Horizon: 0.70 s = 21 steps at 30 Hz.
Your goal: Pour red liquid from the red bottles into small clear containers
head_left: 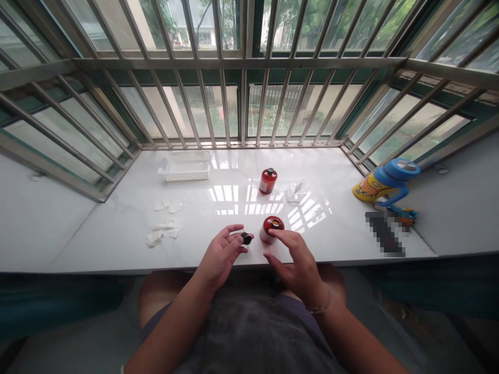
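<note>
I log: left hand (221,254) fingers pinching black cap (246,238); right hand (295,259) fingers apart, touching open red bottle (271,229) on worktop (117,228).

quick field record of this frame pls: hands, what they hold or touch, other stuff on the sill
left hand: palm up, small black cap held at the fingers
right hand: fingers on the near red bottle, which stands uncapped on the sill
far red bottle: upright, capped, apart from both hands
white basket: at the back left of the sill
white scraps: left of the hands
blue lamp: right edge of the sill
surface: white marble sill under a barred window
</note>
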Tool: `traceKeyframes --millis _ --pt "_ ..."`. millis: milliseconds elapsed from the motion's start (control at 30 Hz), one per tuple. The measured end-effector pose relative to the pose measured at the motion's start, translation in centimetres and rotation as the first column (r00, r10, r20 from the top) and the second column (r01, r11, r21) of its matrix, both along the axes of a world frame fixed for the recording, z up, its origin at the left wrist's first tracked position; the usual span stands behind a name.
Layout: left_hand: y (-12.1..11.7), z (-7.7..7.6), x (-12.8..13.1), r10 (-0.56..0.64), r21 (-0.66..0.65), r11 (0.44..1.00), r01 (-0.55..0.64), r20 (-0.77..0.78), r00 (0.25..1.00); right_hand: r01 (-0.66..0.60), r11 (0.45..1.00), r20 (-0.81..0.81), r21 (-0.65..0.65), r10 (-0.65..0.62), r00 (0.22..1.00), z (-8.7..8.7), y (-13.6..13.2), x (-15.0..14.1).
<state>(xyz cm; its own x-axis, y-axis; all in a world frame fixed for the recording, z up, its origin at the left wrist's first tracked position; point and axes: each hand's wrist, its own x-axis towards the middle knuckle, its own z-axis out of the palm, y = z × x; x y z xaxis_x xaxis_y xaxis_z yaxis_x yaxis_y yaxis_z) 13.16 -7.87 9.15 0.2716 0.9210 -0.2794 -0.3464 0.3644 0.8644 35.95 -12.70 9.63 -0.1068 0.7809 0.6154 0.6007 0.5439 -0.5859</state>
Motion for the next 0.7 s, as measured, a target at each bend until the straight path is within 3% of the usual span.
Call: traceKeyframes --millis 67,167,333,400,500,600,700 --pt "-0.9 1.1 1.5 -0.066 -0.085 0.993 0.080 0.152 0.986 -0.048 0.999 -0.034 0.002 0.048 0.998 0.8 0.4 -1.1" --pt "-1.4 1.7 2.7 -0.075 -0.163 0.979 0.124 0.279 0.957 -0.070 0.997 -0.080 0.013 0.071 0.994 1.2 0.9 -2.1" --pt "-1.5 0.9 3.3 -0.089 -0.163 0.978 0.132 0.245 0.966 -0.038 0.999 -0.111 -0.001 0.038 0.993 0.5 1.1 -1.9" --pt "-1.1 0.0 3.4 -0.112 -0.083 0.989 0.123 0.133 0.985 0.039 0.999 -0.119 -0.020 -0.042 0.992 0.2 1.3 -1.2" --pt "-0.1 -1.5 3.6 -0.086 0.184 0.975 0.124 -0.202 0.976 0.190 0.980 -0.072 -0.058 -0.194 0.978 -0.4 2.2 0.3" --pt "1.5 -2.5 4.1 -0.001 0.426 0.868 0.254 -0.511 0.860 0.249 0.965 0.011 -0.079 -0.249 0.969 -1.0 3.5 1.7" --pt "3.1 -2.7 5.3 0.013 0.465 0.791 0.397 -0.662 0.750 0.232 0.966 0.061 -0.114 -0.227 0.972 -1.6 4.4 2.4"
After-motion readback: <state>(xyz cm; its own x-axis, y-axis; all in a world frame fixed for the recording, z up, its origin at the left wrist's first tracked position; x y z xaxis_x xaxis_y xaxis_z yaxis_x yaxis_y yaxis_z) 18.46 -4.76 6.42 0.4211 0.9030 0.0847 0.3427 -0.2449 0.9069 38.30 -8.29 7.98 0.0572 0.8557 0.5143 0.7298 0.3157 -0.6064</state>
